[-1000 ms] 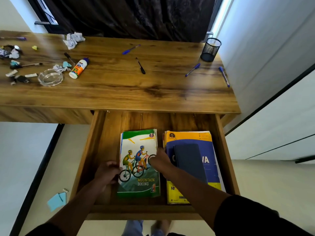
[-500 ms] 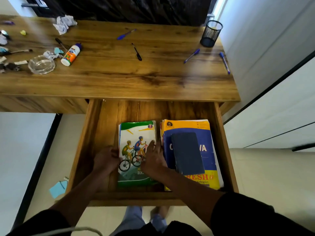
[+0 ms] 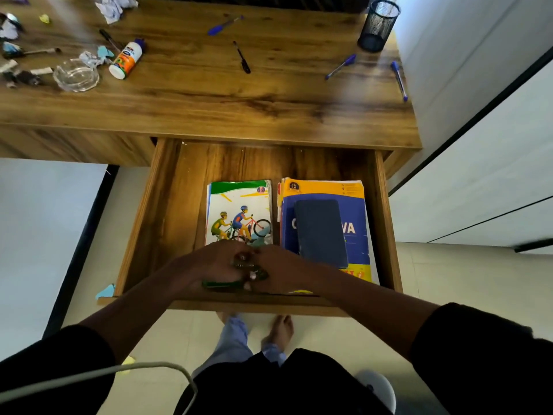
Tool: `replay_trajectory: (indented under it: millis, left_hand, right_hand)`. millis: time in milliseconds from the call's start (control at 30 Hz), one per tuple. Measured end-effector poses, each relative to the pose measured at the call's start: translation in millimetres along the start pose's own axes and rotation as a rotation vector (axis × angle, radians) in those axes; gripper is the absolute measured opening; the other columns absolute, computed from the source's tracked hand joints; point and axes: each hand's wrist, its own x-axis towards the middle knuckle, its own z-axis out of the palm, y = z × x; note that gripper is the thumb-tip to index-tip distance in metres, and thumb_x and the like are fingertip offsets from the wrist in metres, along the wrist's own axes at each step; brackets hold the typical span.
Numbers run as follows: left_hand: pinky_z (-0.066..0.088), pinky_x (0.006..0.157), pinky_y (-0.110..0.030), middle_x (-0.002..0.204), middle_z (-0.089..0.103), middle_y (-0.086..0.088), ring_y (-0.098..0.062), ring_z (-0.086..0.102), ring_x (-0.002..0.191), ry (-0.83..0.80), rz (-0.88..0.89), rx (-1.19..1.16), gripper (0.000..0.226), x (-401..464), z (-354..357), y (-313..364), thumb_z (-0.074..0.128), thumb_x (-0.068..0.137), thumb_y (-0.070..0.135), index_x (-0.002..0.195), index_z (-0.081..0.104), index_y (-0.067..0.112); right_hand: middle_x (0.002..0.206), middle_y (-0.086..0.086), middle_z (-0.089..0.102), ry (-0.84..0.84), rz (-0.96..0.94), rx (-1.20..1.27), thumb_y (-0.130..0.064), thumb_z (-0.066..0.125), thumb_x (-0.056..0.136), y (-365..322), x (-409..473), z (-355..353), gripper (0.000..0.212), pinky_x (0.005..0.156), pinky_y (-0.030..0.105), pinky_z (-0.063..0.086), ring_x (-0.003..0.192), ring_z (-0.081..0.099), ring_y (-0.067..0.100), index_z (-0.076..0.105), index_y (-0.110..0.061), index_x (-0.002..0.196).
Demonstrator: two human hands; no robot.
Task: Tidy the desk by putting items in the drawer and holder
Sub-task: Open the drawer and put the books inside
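While both hands, left hand and right hand, grip the cycling book's near edge, the drawer holds three books. Four pens lie on the desk, beside one mesh holder.

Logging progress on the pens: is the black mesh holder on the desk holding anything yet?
Seemingly empty. The holder shows only dark mesh, no pen tips above its rim, and three blue pens lie loose on the desk.

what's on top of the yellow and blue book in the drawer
A dark blue flat case or notebook lies on the yellow and blue book, covering the middle of its title. The right hand hides the book's near left corner.
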Motion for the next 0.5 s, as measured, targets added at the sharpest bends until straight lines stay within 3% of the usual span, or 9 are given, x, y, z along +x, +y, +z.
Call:
replay_trajectory:
  millis: [100,167,233,367,500]
  left_hand:
    - [0.048,0.095,-0.023,0.121,0.062,0.019,-0.006,0.059,0.111,-0.198,0.025,-0.068,0.051,-8,-1,11,0.079,0.083,0.049,0.129,0.058,0.04]
    - [0.047,0.101,-0.025,0.124,0.06,0.018,-0.006,0.058,0.116,-0.336,0.045,-0.077,0.059,-10,3,16,0.081,0.083,0.044,0.135,0.055,0.036]
    - [0.045,0.108,-0.029,0.133,0.056,0.016,-0.009,0.055,0.123,-0.442,0.022,-0.032,0.079,-10,10,18,0.084,0.076,0.052,0.143,0.047,0.031]
    - [0.048,0.109,-0.037,0.146,0.052,0.015,-0.011,0.054,0.127,-0.396,-0.006,0.193,0.123,-8,26,10,0.078,0.048,0.088,0.151,0.036,0.035]
    - [0.055,0.099,-0.037,0.132,0.061,0.013,-0.01,0.061,0.114,-0.329,0.001,0.242,0.107,-7,29,12,0.08,0.05,0.074,0.143,0.044,0.036]
  right_hand:
    - [0.126,0.001,0.067,-0.153,0.025,-0.006,-0.068,0.06,0.087,0,-18,-6,0.063,0.095,0.039,0.056,0.11,0.065,0.019,0.062,-0.026,0.134]
    - [0.124,0.0,0.067,-0.21,-0.001,-0.095,-0.071,0.06,0.086,-3,-26,-7,0.065,0.095,0.038,0.055,0.109,0.064,0.019,0.065,-0.026,0.131]
    - [0.124,-0.002,0.068,-0.248,-0.025,-0.201,-0.073,0.063,0.082,-4,-31,-5,0.069,0.096,0.038,0.054,0.111,0.063,0.02,0.065,-0.026,0.132]
    - [0.125,-0.003,0.068,-0.312,-0.031,-0.389,-0.082,0.059,0.072,-3,-29,1,0.083,0.096,0.042,0.053,0.112,0.062,0.021,0.06,-0.03,0.137]
    - [0.116,-0.004,0.07,-0.297,-0.01,-0.409,-0.082,0.059,0.068,0,-27,3,0.084,0.094,0.041,0.055,0.105,0.064,0.019,0.062,-0.03,0.134]
